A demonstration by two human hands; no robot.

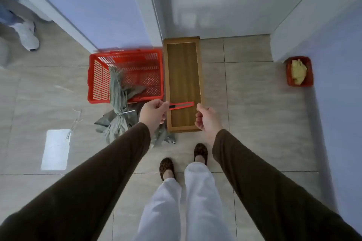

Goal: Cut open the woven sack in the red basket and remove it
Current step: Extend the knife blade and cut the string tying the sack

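A red plastic basket (98, 76) stands on the tiled floor against the wall. A grey-green woven sack (117, 101), tied with a white string, hangs over the basket's near rim and spills onto the floor in front. My left hand (153, 112) pinches the dark end of a red utility knife (181, 105), which lies level over the wooden tray. My right hand (205, 118) hovers just past the knife's other end with fingers loosely curled, holding nothing.
A long wooden tray (183, 68) lies right of the basket. A small red bin (298, 71) with yellow material stands by the right wall. Loose white strings (76, 121) lie on the floor at left. Another person's shoe (27, 35) shows far left. My feet (184, 159) stand below.
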